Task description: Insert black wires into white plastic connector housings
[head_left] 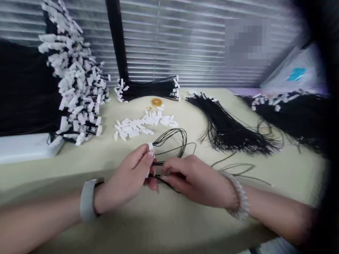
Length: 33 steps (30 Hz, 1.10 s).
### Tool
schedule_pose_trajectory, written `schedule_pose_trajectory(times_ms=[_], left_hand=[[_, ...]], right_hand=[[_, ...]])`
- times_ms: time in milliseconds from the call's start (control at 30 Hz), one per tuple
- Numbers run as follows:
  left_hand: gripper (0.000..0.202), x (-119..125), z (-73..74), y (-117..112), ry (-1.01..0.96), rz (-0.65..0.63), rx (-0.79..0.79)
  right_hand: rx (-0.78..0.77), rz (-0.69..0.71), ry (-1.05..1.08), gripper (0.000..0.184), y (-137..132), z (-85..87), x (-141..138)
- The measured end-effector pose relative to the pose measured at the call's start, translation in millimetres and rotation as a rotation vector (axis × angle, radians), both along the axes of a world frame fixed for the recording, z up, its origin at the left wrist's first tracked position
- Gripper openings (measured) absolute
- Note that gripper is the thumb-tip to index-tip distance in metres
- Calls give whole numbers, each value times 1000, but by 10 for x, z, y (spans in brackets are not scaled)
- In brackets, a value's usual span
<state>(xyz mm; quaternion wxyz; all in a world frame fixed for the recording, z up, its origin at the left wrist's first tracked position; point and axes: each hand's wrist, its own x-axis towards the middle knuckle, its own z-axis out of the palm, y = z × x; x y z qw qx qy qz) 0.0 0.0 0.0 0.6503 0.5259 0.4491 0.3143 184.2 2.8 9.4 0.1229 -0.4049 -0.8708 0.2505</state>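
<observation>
Between the thumb and fingers of my left hand (135, 169) is a white connector (150, 145), mostly covered by the fingers. Thin black wires (182, 141) run out of it and loop to the right. My right hand (186, 176) pinches black wires close beside the connector; its fingertips are bent around them, and I cannot make out how many wires it holds. Just beyond my hands lies a loose pile of small white connector housings (135, 127). To the right of them, a bundle of loose black wires (227, 123) is spread on the table.
A tall stack of black wires with white connectors (79, 81) stands at the left on a white tray (29, 148). At the back lie another wire bundle (150, 90) and a yellow tape roll (156, 102). More wires (296, 113) lie far right. Blinds (180, 42) rise behind the table (106, 229).
</observation>
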Motion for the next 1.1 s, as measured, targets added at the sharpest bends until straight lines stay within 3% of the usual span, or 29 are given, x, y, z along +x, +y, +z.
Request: schedule_pose_trajectory(times_ms=[367, 633, 733, 900, 967, 1033, 1100], left_hand=[[29, 5, 29, 10, -4, -27, 5], [30, 10, -37, 52, -73, 24, -30], [29, 8, -37, 57, -97, 42, -59], [29, 8, -30, 64, -107, 63, -73], [29, 8, -28, 66, -111, 80, -72], [28, 7, -28, 66, -111, 98, -73], [28, 5, -29, 62, -103, 108, -70]], right_hand=[[116, 67, -82, 24, -12, -44, -17], [415, -23, -157, 20, 53, 65, 180], [512, -169, 33, 11, 149, 152, 350], [577, -585, 504, 16, 312, 199, 521], [536, -624, 769, 25, 383, 211, 554], [442, -572, 1024, 34, 456, 231, 601], [351, -533, 1210, 32, 523, 251, 667]])
